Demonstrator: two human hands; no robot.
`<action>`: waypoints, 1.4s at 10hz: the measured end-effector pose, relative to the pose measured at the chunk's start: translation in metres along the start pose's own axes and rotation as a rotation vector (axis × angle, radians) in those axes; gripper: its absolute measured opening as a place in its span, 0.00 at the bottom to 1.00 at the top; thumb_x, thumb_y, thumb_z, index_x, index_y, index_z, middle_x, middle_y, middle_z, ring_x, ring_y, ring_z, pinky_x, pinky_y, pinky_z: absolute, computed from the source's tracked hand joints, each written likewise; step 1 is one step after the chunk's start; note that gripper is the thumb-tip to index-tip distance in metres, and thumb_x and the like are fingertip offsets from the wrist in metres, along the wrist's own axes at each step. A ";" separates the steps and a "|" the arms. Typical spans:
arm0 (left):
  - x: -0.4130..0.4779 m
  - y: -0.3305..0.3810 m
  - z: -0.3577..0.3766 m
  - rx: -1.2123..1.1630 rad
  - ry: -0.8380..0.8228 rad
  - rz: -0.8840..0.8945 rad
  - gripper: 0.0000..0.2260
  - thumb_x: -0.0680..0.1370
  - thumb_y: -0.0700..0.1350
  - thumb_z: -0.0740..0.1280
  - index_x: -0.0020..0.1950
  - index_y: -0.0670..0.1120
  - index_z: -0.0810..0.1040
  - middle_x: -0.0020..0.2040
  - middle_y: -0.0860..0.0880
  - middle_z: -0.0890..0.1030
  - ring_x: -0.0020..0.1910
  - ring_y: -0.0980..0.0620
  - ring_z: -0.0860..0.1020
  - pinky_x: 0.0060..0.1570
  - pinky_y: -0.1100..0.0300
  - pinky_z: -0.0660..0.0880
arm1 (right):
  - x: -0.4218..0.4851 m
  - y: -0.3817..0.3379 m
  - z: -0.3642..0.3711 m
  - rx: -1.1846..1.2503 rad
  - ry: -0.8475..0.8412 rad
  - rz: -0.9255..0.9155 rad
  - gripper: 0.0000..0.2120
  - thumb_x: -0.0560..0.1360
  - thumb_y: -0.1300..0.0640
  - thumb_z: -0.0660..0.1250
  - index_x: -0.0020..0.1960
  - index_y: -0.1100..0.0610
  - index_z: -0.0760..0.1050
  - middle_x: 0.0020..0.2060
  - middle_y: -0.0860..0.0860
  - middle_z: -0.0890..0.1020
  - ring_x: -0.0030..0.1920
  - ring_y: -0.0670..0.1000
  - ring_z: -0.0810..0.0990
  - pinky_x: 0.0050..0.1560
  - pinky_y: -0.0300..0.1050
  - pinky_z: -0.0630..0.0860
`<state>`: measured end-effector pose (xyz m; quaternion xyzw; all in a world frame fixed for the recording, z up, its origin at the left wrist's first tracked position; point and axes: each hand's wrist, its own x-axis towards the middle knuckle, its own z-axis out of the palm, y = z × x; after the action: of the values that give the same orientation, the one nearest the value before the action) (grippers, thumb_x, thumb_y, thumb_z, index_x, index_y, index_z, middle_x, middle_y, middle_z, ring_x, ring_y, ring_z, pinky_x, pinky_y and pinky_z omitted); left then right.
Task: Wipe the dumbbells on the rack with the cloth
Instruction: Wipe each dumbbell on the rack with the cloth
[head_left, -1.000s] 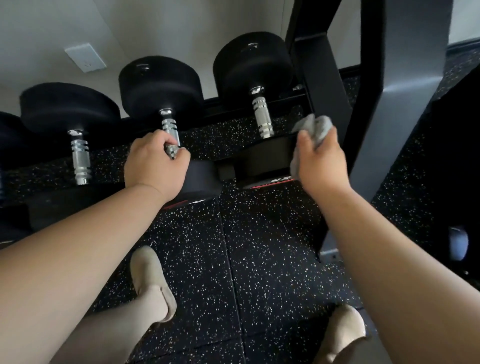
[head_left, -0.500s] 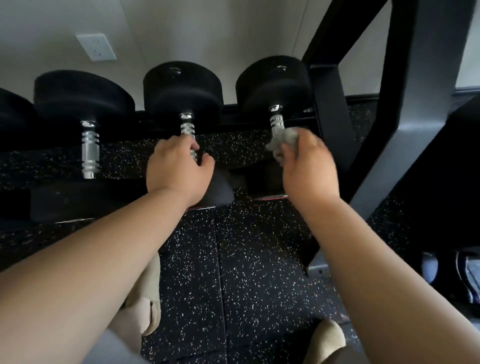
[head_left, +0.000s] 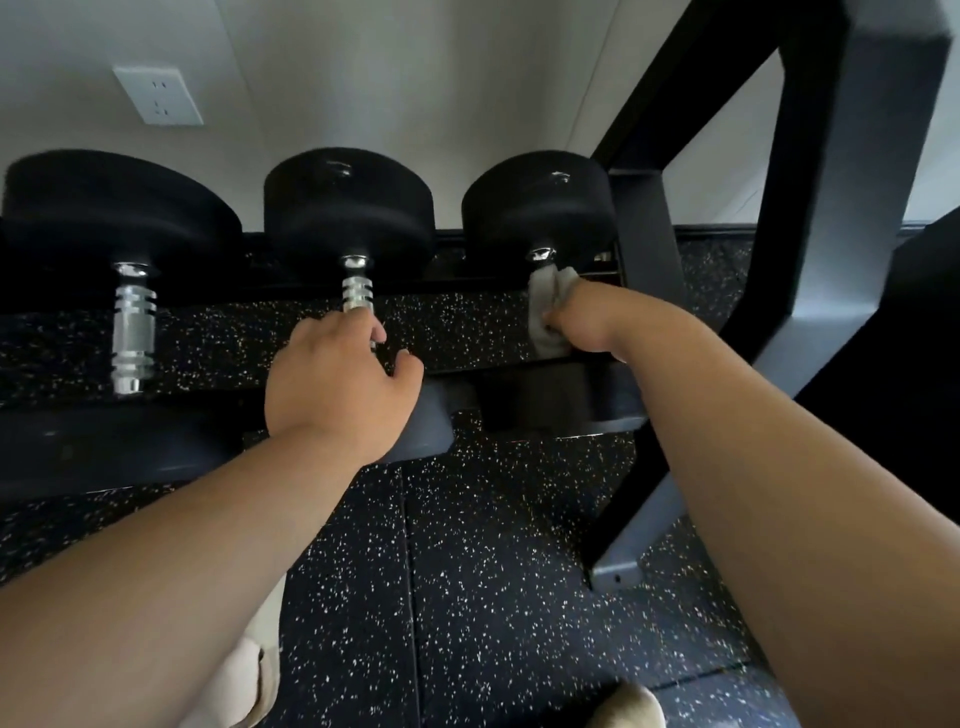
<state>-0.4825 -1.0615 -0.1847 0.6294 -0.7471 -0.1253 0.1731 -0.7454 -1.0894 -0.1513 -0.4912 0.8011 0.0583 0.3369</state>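
Matt rubber dumbbells (head_left: 348, 202) — ridged chrome handles (head_left: 134, 327)

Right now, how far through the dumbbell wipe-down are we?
Done: nothing shows as finished; no wiped surface can be told apart. In hand: the right hand grips the cloth wrapped round the rightmost dumbbell's handle. The left hand holds the middle dumbbell's handle. Left: at least the left dumbbell, untouched, and possibly others out of view.

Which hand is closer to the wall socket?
The left. The left hand grips the middle dumbbell's handle, below and somewhat right of the wall socket. The right hand, holding the cloth on the rightmost dumbbell, is much farther right.
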 end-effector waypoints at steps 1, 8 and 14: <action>0.001 0.000 0.000 -0.011 -0.018 -0.046 0.15 0.78 0.58 0.65 0.58 0.51 0.79 0.52 0.52 0.81 0.55 0.47 0.75 0.48 0.51 0.70 | 0.004 -0.010 -0.004 -0.213 0.034 0.001 0.23 0.87 0.51 0.59 0.76 0.63 0.66 0.63 0.59 0.77 0.61 0.59 0.78 0.61 0.50 0.74; 0.003 0.003 0.003 0.057 -0.003 -0.056 0.14 0.78 0.58 0.64 0.57 0.52 0.80 0.50 0.53 0.82 0.53 0.48 0.75 0.47 0.53 0.71 | 0.032 -0.037 -0.009 -0.281 0.118 -0.053 0.19 0.85 0.58 0.60 0.73 0.65 0.70 0.70 0.61 0.75 0.71 0.61 0.74 0.69 0.52 0.70; 0.001 0.005 0.001 0.015 0.001 -0.069 0.12 0.78 0.58 0.65 0.54 0.52 0.80 0.47 0.54 0.79 0.53 0.49 0.75 0.47 0.53 0.70 | 0.008 -0.010 0.002 -0.185 -0.017 -0.043 0.20 0.86 0.50 0.61 0.74 0.59 0.72 0.69 0.58 0.76 0.67 0.60 0.75 0.68 0.51 0.70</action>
<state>-0.4874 -1.0618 -0.1835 0.6560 -0.7259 -0.1255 0.1642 -0.7383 -1.1001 -0.1551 -0.5366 0.7788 0.1288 0.2982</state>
